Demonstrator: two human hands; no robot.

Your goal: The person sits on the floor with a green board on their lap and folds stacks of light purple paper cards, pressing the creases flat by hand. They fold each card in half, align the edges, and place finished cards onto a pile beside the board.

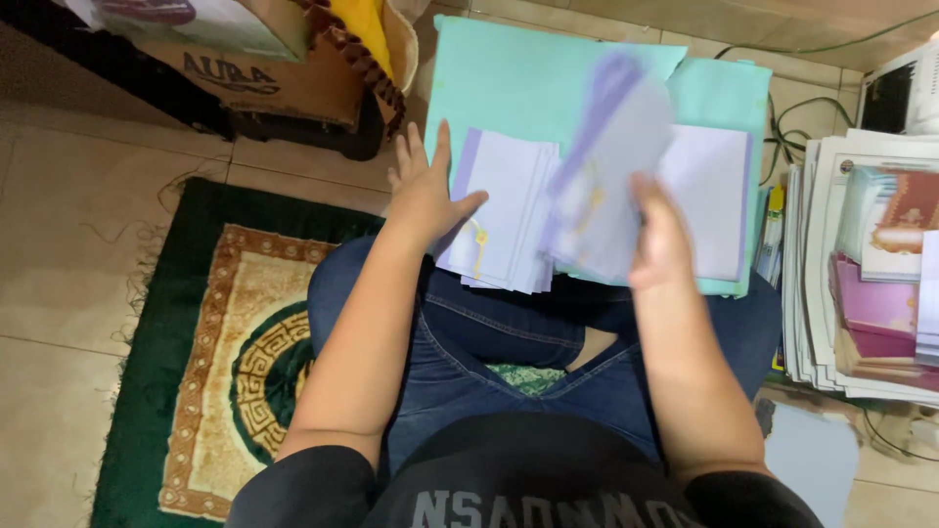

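Sitting cross-legged on the floor with a mint-green folder (509, 78) laid across the knees, the person works through lavender cards; the left hand (425, 191) lies flat with fingers spread, pressing the edge of a fanned stack of cards (499, 220) on the folder's left side; the right hand (660, 235) is closed around a single card (611, 166), lifted and blurred with motion above the middle; a second pile of cards (709, 196) rests on the folder's right side, just beside that hand; the step in hand looks like moving one card between the two piles, perhaps sorting or counting; the next move would call for laying the lifted card squarely on a pile while the flat hand keeps the fanned stack from sliding off the knee; a green and gold rug (225, 362) lies under the person, a cardboard box (274, 68) sits ahead to the left, and stacked printed sheets (861, 264) stand to the right
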